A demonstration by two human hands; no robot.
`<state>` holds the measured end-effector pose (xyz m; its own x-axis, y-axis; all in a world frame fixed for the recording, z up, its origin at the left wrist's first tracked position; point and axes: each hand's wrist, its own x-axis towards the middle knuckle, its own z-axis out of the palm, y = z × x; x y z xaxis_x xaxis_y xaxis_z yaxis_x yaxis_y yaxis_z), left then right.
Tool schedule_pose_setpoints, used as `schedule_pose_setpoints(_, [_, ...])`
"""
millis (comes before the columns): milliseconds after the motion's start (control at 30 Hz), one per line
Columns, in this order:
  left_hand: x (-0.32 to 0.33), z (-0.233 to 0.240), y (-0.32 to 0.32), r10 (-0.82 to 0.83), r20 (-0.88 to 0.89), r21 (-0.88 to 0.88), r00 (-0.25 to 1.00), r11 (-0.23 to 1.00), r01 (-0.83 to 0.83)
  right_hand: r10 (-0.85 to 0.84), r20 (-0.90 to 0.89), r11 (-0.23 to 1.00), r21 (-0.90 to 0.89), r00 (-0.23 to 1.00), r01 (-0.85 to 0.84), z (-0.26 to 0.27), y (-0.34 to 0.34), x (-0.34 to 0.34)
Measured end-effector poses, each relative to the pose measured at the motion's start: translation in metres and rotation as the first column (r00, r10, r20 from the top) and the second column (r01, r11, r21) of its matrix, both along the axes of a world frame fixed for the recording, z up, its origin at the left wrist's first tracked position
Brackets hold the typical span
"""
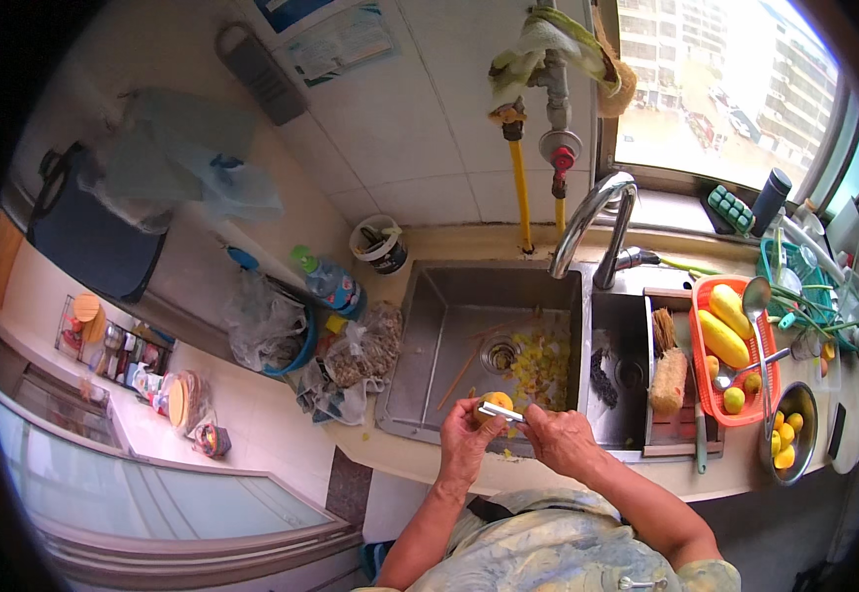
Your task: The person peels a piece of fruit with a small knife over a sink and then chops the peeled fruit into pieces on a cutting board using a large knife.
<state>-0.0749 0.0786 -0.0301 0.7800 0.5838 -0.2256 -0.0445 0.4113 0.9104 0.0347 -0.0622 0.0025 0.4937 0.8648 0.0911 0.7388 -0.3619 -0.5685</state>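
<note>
Over the front edge of a steel sink [415, 348], my left hand [465, 438] grips a round yellow fruit [497, 400]. My right hand [559, 436] is closed around a white-bladed peeler or knife [500, 411], whose end lies across the fruit. Fingers hide the tool's handle and much of the fruit. Below in the basin, yellow and greenish peelings [540, 362] are scattered beside the drain strainer [502, 354]. A steel bowl [807, 399] on the right holds several peeled yellow fruits [784, 436].
A chrome faucet [614, 200] arches over the sink divider. Right of it, an orange basket [703, 340] holds yellow squash or melons [722, 337], smaller fruits and a ladle [757, 296]. A green-handled knife [701, 444] overhangs near the counter front. Left stand a detergent bottle [332, 285] and bagged goods [370, 344].
</note>
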Motion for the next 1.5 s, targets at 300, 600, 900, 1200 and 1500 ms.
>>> schedule_pose_setpoints(300, [-0.004,0.002,0.0,-0.118,0.154,-0.027,0.981,0.992,0.124,-0.318,-0.002,0.937,-0.155,0.948,0.314,-0.016,0.003,0.041])
schedule_pose_setpoints(600, [0.003,0.013,-0.001,-0.135,0.245,-0.398,0.96,0.889,0.226,-0.191,-0.198,0.965,0.142,0.961,0.221,-0.011,-0.009,0.011])
schedule_pose_setpoints(900, [0.019,-0.002,-0.02,0.163,-0.122,-0.151,0.979,0.972,-0.181,0.006,0.072,0.999,0.033,0.997,-0.009,-0.002,-0.003,-0.003])
schedule_pose_setpoints(1200, [0.017,-0.013,-0.02,0.236,-0.138,0.026,0.962,0.972,-0.234,-0.253,-0.074,0.966,-0.066,0.965,0.248,-0.027,-0.004,0.019])
schedule_pose_setpoints(1500, [0.02,-0.02,-0.012,0.243,-0.194,0.451,0.95,0.883,-0.133,-0.111,0.027,0.989,-0.09,0.993,0.113,-0.028,0.002,0.016])
